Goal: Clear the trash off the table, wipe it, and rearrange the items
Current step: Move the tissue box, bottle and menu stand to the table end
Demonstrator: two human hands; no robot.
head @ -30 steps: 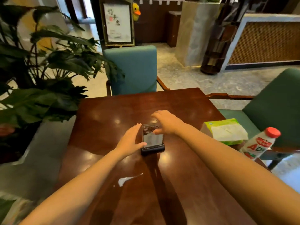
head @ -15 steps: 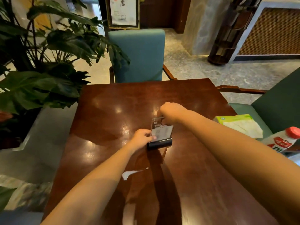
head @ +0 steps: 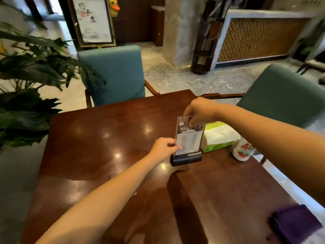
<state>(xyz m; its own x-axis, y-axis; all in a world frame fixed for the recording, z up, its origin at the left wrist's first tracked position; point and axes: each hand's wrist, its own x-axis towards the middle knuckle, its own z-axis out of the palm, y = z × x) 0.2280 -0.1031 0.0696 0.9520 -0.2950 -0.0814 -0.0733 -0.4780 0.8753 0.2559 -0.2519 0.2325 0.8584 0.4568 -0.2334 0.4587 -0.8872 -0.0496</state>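
Note:
A clear acrylic menu stand (head: pixel 189 140) on a black base stands upright on the dark wooden table (head: pixel 98 145), right of centre. My left hand (head: pixel 164 148) grips its lower left edge. My right hand (head: pixel 200 110) pinches its top edge. Just right of the stand lies a green and white tissue pack (head: pixel 219 136). A white bottle (head: pixel 243 150) with red lettering stands beside the pack, its top hidden behind my right forearm. A purple cloth (head: pixel 295 224) lies at the table's near right corner.
A blue chair (head: pixel 114 73) faces the table's far side and a green chair (head: pixel 284 97) stands at the right. A large leafy plant (head: pixel 26 85) crowds the left edge. Glossy light spots mark the tabletop's middle.
The menu stand went from leaning back near the table's middle to upright and further right, beside the tissue pack. Both hands stayed on it. The view swung right, bringing in the purple cloth.

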